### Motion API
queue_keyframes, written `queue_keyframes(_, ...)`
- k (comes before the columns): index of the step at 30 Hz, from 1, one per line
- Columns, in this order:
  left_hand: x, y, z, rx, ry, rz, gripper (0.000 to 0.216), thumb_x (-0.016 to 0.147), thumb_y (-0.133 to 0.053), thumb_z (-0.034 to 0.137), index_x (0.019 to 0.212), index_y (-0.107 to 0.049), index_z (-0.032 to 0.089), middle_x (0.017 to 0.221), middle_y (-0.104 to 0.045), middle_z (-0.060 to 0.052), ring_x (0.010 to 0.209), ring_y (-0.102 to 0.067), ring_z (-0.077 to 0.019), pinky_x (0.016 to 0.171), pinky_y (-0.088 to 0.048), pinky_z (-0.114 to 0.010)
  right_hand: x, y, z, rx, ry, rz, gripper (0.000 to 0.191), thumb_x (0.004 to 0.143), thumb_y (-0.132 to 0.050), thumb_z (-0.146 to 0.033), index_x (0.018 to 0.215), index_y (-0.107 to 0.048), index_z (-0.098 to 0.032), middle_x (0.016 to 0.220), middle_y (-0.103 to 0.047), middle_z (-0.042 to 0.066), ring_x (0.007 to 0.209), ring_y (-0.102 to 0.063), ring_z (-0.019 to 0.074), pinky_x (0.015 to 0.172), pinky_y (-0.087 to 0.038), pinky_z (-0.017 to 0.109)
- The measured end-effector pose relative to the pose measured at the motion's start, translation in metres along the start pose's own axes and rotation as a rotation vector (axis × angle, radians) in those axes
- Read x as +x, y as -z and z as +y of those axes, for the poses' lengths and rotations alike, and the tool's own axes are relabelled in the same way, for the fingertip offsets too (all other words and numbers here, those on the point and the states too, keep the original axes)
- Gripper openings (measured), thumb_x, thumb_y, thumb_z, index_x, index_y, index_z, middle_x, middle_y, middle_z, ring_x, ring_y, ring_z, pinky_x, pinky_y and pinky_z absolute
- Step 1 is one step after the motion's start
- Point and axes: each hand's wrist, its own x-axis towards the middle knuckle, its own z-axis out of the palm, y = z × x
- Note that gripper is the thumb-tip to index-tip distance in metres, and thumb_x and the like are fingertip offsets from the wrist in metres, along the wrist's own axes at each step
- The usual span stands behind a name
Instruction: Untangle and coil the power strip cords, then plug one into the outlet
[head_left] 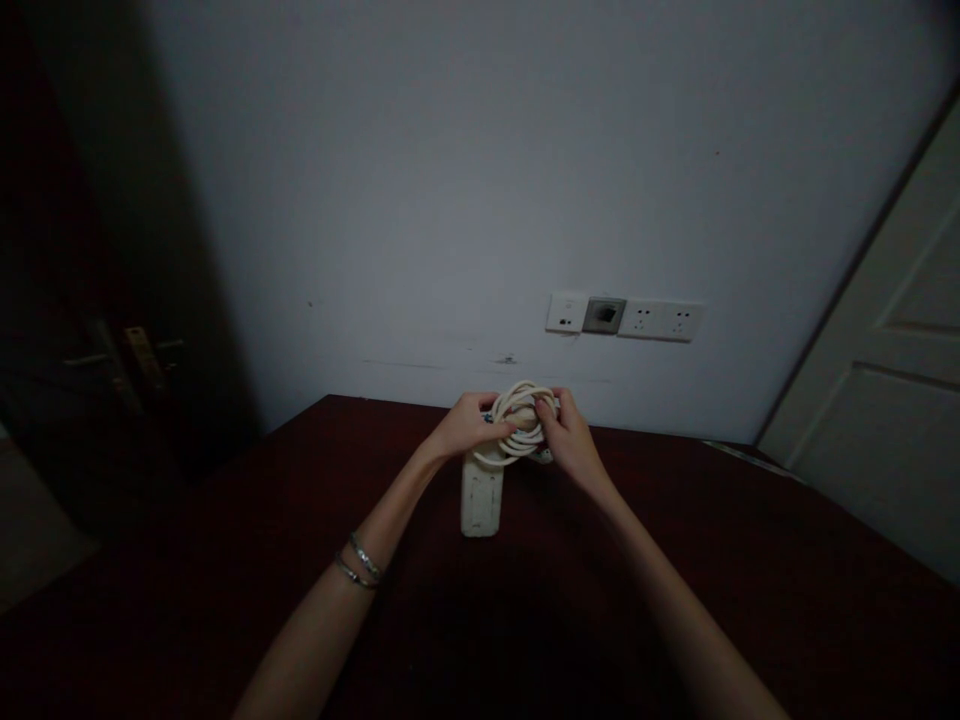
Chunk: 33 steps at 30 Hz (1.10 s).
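Observation:
A white power strip (pixel 481 500) hangs below my left hand (pixel 472 425), its lower end pointing toward me over the dark red table. My left fingers are closed around its upper part and the near side of a coiled cream cable (pixel 517 455). On the other side of the coil, my right hand (pixel 566 432) pinches the loops between thumb and fingers. What looks like the plug (pixel 541 456) shows just under the coil beside my right hand. The upper end of the strip is hidden behind the loops and my left hand.
The dark red table (pixel 420 640) meets a pale wall (pixel 435 200). Wall sockets and a switch plate (pixel 624 317) sit above its back edge on the right. A white door (pixel 885 360) stands at the right, a dark door (pixel 75 300) with handles at the left.

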Motion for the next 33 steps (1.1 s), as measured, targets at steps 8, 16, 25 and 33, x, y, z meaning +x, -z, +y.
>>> queue_keyframes(8,0.000,0.018,0.009,0.027,0.155,-0.131,0.026,0.064,-0.066,0.027,0.084,-0.067,0.011,0.079,-0.067,-0.007,0.063,-0.057,-0.0128,0.061,-0.046,-0.025,-0.009,-0.003,-0.011,-0.154,0.109,0.012,0.032,0.088,-0.033,-0.039,0.106,-0.044,-0.016,0.080,-0.062,0.007,0.067,-0.058,0.0197,0.060,-0.040,0.027)
queue_keyframes(16,-0.004,0.029,0.008,-0.039,0.200,-0.216,0.031,0.061,-0.071,0.030,0.083,-0.067,0.008,0.077,-0.066,-0.006,0.063,-0.056,-0.0113,0.062,-0.044,-0.024,-0.014,-0.002,-0.025,-0.176,0.192,-0.078,0.032,0.090,-0.031,-0.038,0.109,-0.045,-0.018,0.081,-0.062,0.007,0.066,-0.058,0.0196,0.062,-0.041,0.029)
queue_keyframes(25,0.000,0.016,-0.004,-0.232,0.284,-0.040,0.036,0.055,-0.073,0.025,0.085,-0.067,0.006,0.073,-0.066,-0.007,0.061,-0.058,-0.0118,0.062,-0.046,-0.025,-0.006,-0.005,-0.010,-0.074,0.093,-0.015,0.033,0.087,-0.037,-0.046,0.092,-0.053,-0.018,0.070,-0.060,0.003,0.060,-0.056,0.0165,0.055,-0.042,0.026)
queue_keyframes(33,0.002,0.011,-0.005,-0.203,0.227,0.021,0.033,0.055,-0.071,0.022,0.084,-0.068,0.007,0.069,-0.064,-0.002,0.059,-0.055,-0.0100,0.060,-0.044,-0.022,-0.002,-0.009,-0.003,-0.126,0.065,0.054,0.040,0.086,-0.035,-0.047,0.073,-0.056,-0.016,0.066,-0.060,0.005,0.059,-0.053,0.0163,0.054,-0.038,0.025)
